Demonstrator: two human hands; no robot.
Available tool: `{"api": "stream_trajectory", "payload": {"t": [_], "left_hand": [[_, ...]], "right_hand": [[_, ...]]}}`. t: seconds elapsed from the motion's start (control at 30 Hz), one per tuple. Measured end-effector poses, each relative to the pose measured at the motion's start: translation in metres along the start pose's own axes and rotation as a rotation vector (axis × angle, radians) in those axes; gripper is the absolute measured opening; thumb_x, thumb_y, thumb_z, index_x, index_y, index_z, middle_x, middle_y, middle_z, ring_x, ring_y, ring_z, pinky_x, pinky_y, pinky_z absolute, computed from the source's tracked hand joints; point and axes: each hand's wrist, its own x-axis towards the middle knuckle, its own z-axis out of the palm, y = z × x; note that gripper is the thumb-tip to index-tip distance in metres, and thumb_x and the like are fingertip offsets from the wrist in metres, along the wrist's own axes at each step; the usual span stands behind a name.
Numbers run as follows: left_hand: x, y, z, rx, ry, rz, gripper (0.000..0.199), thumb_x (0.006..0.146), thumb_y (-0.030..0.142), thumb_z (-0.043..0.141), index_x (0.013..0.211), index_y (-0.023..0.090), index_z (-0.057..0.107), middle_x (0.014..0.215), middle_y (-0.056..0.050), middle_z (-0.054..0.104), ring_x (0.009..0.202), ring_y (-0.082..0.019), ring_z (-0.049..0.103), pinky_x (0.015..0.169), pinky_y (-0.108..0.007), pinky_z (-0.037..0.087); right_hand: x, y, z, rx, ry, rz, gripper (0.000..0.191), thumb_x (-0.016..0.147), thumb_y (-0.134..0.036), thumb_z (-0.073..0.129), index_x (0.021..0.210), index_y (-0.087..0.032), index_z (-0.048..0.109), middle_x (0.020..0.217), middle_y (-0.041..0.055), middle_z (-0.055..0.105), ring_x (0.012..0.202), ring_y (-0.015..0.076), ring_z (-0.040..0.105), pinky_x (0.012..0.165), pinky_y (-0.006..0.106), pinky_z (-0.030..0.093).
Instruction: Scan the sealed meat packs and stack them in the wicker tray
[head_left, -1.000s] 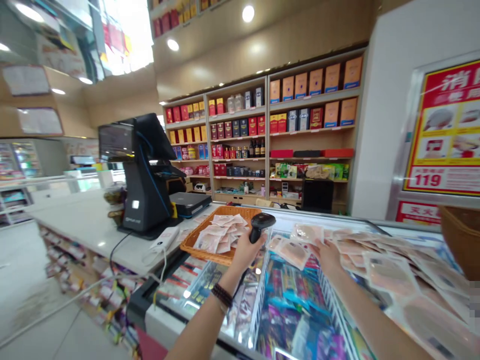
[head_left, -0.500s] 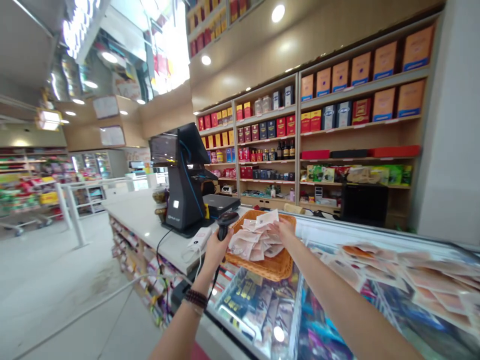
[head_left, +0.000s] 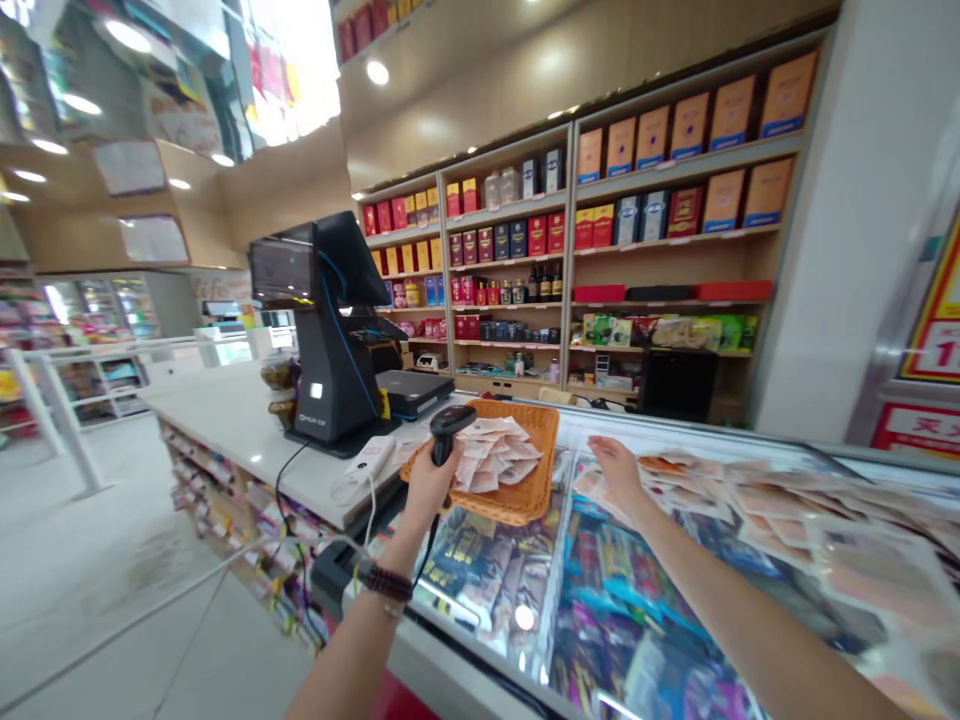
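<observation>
My left hand [head_left: 429, 482] is wrapped around the handle of a black barcode scanner [head_left: 452, 422], its head tilted over the left side of an orange wicker basket [head_left: 541, 470]. A pile of flat, pale packets [head_left: 496, 452] lies in the basket. To the right of the basket, my right hand [head_left: 616, 468] is over the glass-topped counter with fingers stretched out and nothing visible in them. Close by, more flat packets [head_left: 686, 485] are spread on the glass, reaching toward the right edge of the view.
A black checkout terminal [head_left: 337, 340] stands on the white counter [head_left: 210, 400] at left, with a dark flat box [head_left: 415, 392] and a white device [head_left: 371, 457] near it. Cables hang at the counter's front. Shelves of boxed goods [head_left: 510, 260] line the back wall.
My right hand has left the packets in the basket and moved right, over the glass. My left hand keeps hold of the scanner. The view has turned to the right.
</observation>
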Motion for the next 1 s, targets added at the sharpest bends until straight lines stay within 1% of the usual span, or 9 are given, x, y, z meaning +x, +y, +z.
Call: {"api": "stream_trajectory", "payload": {"t": [0.13,0.27,0.43,0.5,0.57,0.63,0.73,0.9,1.0], "left_hand": [[-0.011,0.016,0.051,-0.169,-0.158,-0.008,0.056,0.068,0.071,0.083,0.073,0.023,0.055,0.049,0.005,0.052,0.041,-0.011,0.048,0.043,-0.023,0.042],[-0.032,0.035,0.105,-0.336,-0.339,-0.061,0.057,0.068,0.069,0.086,0.079,0.022,0.055,0.052,0.008,0.050,0.039,-0.008,0.044,0.046,-0.024,0.050],[-0.064,0.036,0.164,-0.392,-0.488,-0.089,0.055,0.070,0.067,0.086,0.081,0.021,0.057,0.057,0.008,0.051,0.041,-0.008,0.046,0.049,-0.025,0.054],[-0.075,0.027,0.184,-0.383,-0.525,-0.137,0.054,0.071,0.065,0.087,0.082,0.021,0.057,0.056,0.008,0.051,0.040,-0.008,0.046,0.047,-0.025,0.053],[-0.082,0.016,0.198,-0.372,-0.516,-0.173,0.053,0.073,0.065,0.086,0.084,0.021,0.058,0.053,0.009,0.049,0.038,-0.008,0.046,0.047,-0.025,0.053],[-0.086,0.005,0.205,-0.361,-0.527,-0.192,0.053,0.074,0.066,0.085,0.084,0.021,0.058,0.051,0.009,0.048,0.037,-0.009,0.046,0.047,-0.026,0.052],[-0.088,-0.008,0.206,-0.349,-0.561,-0.205,0.056,0.073,0.069,0.085,0.085,0.022,0.058,0.053,0.008,0.051,0.038,-0.010,0.047,0.046,-0.027,0.052],[-0.095,-0.017,0.198,-0.264,-0.609,-0.165,0.055,0.074,0.069,0.085,0.088,0.021,0.062,0.052,0.007,0.052,0.039,-0.012,0.050,0.046,-0.026,0.050],[-0.100,-0.019,0.198,-0.255,-0.627,-0.153,0.055,0.075,0.069,0.084,0.094,0.021,0.065,0.053,0.007,0.053,0.038,-0.013,0.050,0.046,-0.027,0.050]], "right_hand": [[0.001,-0.004,-0.080,-0.226,0.085,-0.049,0.022,0.067,-0.040,0.086,0.078,-0.026,0.074,0.085,0.0039,0.081,0.089,0.0275,0.074,0.108,0.055,0.056],[-0.016,-0.009,-0.128,-0.361,0.054,-0.065,0.027,0.065,-0.043,0.091,0.079,-0.026,0.076,0.090,0.0052,0.081,0.098,0.0322,0.075,0.108,0.056,0.055],[-0.048,-0.002,-0.135,-0.826,-0.053,-0.130,0.043,0.068,-0.044,0.095,0.103,-0.024,0.080,0.130,0.0143,0.076,0.138,0.0408,0.061,0.120,0.058,0.044],[-0.054,0.002,-0.132,-0.988,-0.124,-0.109,0.052,0.070,-0.044,0.095,0.114,-0.023,0.079,0.142,0.0182,0.069,0.142,0.0444,0.057,0.118,0.061,0.043],[-0.054,0.006,-0.132,-1.038,-0.154,-0.098,0.054,0.068,-0.043,0.096,0.115,-0.023,0.077,0.144,0.0185,0.068,0.141,0.0450,0.058,0.116,0.059,0.045],[-0.050,0.010,-0.134,-0.985,-0.134,-0.112,0.053,0.063,-0.040,0.097,0.109,-0.024,0.075,0.137,0.0165,0.071,0.134,0.0433,0.063,0.114,0.057,0.047],[-0.045,0.014,-0.140,-0.722,-0.043,-0.118,0.057,0.054,-0.035,0.095,0.102,-0.026,0.066,0.115,0.0099,0.077,0.114,0.0383,0.073,0.105,0.053,0.055],[-0.048,0.007,-0.141,-0.147,0.061,-0.016,0.074,0.051,-0.038,0.093,0.114,-0.029,0.055,0.099,0.0028,0.081,0.092,0.0330,0.079,0.086,0.048,0.062],[-0.054,-0.001,-0.138,0.017,0.064,0.054,0.087,0.048,-0.037,0.097,0.124,-0.029,0.055,0.090,0.0021,0.082,0.087,0.0335,0.081,0.082,0.046,0.064]]}}
